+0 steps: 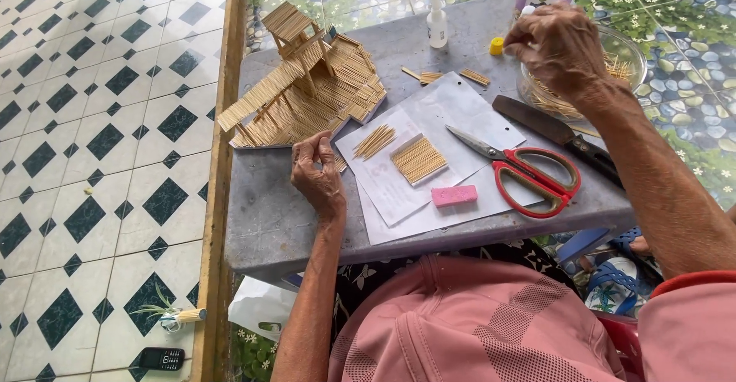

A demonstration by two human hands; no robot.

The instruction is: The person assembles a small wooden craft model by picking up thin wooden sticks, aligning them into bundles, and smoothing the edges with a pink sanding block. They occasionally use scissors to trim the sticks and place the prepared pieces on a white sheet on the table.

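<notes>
Seen from above: a small grey table [291, 221] on a tiled floor, crowded with craft pieces. Left hand [316, 171] rested near the table's front left, fingers pinched narrow around what looked like a few thin sticks (too small to count), just beside the front edge of the stick-built model house [307, 90]. Model stood upright on its base, long axis running from the near left toward the far right, directly beyond the left fingertips and far nearer that hand than the other.

Right hand [556, 48] hovered well apart at the far right, over the rim of a clear glass bowl [629, 56] holding loose sticks; fingers curled and bunched together, tips turned down toward the bowl. Could not tell whether anything was held between them. Yellow cap [497, 45] lay just left of that hand, with a small white glue bottle [437, 21] upright farther left.

Between the two hands: white paper sheets [452, 113] bearing a fanned bundle of sticks [374, 141] and a flat glued stick panel [418, 158], both lying aslant, long axes pointing up-right, closer to the left hand. Red-handled scissors [529, 171] lay across the paper, blades pointing left; pink eraser-like block [454, 195] near the front edge; dark-handled knife [556, 133] beside the bowl.
</notes>
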